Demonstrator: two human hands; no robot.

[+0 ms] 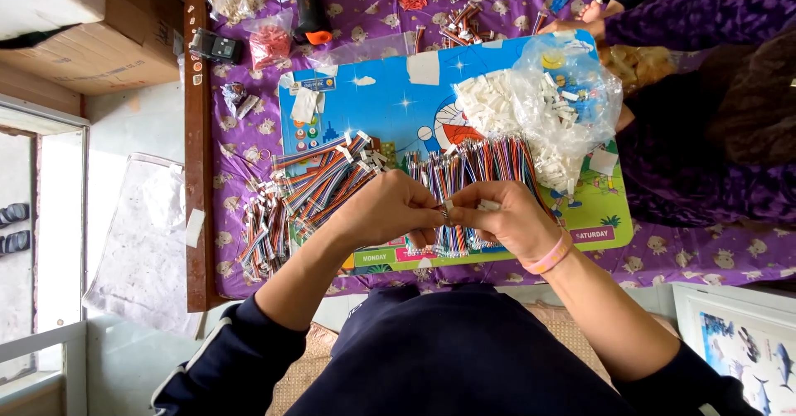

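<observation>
Left hand (385, 209) and right hand (506, 217), fingertips pinched together on one small ribbon-wire lead (446, 211), held just above the blue picture mat (390, 92) on the desk (274, 18). Behind: loose multicoloured wire bundles (323, 180), then an open clear bag of white connectors (551, 105). Risk: a slipped lead could vanish among the bundles; a nudged bag could spill.
</observation>
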